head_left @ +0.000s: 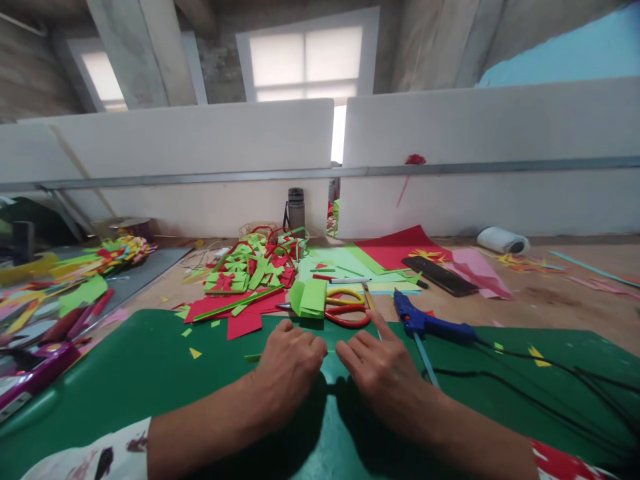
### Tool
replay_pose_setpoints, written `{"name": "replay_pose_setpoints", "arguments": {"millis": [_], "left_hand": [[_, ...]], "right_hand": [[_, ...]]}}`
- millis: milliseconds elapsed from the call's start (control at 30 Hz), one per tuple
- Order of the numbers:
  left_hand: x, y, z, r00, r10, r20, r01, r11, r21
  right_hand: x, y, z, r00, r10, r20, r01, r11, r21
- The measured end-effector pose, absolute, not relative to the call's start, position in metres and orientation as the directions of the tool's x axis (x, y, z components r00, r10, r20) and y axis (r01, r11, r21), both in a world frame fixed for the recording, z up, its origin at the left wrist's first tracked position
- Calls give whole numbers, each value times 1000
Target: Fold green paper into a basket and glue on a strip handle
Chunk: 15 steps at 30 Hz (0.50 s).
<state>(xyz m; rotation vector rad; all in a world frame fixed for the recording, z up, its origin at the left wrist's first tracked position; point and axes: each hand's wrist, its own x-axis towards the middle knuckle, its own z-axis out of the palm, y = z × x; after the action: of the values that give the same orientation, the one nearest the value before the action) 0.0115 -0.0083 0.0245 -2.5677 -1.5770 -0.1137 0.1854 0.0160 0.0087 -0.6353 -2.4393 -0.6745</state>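
Observation:
Both of my hands rest side by side on the dark green cutting mat (150, 373). My left hand (287, 367) is curled, its fingertips pinched on a thin light green paper strip (254, 357) that sticks out to its left. My right hand (377, 367) lies beside it with fingers bent down toward the same spot; the strip is hidden between the hands. Just beyond the fingers lie red-and-yellow scissors (345, 308) and a folded light green paper piece (309, 297).
A blue glue gun (425, 321) lies right of the scissors, its black cord (540, 383) crossing the mat. Red and green paper scraps (245, 273) pile behind. A black remote (440, 275), a grey bottle (296, 208), white partition boards (200, 143) and markers (75, 320) surround the mat.

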Motion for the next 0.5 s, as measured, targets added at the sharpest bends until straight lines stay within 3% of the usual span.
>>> {"name": "replay_pose_setpoints", "arguments": {"millis": [500], "left_hand": [[-52, 0, 35, 321, 939, 121, 946, -323, -7]], "right_hand": [[198, 30, 11, -698, 348, 626, 616, 738, 276]]}}
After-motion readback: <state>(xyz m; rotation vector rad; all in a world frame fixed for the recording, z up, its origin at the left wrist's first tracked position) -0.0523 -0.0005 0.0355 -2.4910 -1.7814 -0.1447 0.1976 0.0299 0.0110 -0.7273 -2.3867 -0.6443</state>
